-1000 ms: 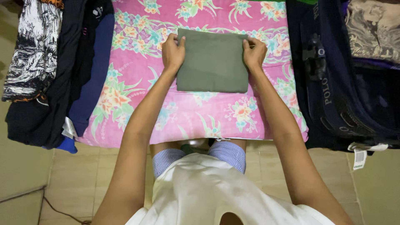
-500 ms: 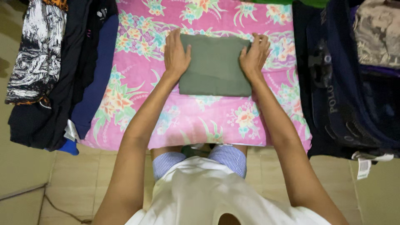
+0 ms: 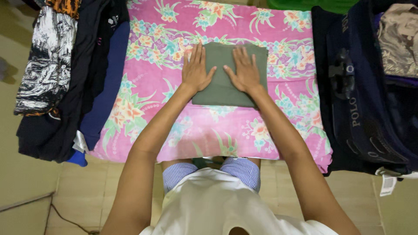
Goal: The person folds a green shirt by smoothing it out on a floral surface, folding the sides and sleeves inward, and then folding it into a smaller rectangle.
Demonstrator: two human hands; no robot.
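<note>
Folded olive cloth point(image 3: 222, 89) is lying upper centre of the frame, on the pink floral sheet point(image 3: 143, 61). Both hands are resting flat on top of it.

Risks, as judged from this view:
- The near edge is looking slightly uneven at the lower right corner; uneven palm pressure could be pushing the layers askew and spoiling the fold.
- The sheet beneath is soft and loose; a sideways shove could be dragging cloth and sheet together and bunching both.
- The hands are covering the middle and top only, so the near edge is lying unweighted and could be springing open.

Left hand point(image 3: 197, 72): palm down on the left part of the cloth, fingers open and spread, pointing to the top of the frame, thumb angling inward. Gripping nothing.

Right hand point(image 3: 241, 72): palm down on the right part, fingers likewise open and extended, thumb angling toward the left hand. Gripping nothing. The thumbs are sitting near each other, not touching.

Both forearms are running up from lower centre, converging on the cloth.

Dark clothes point(image 3: 87, 78) are piling at the left edge; dark navy clothes point(image 3: 370, 95) are filling the right.
</note>
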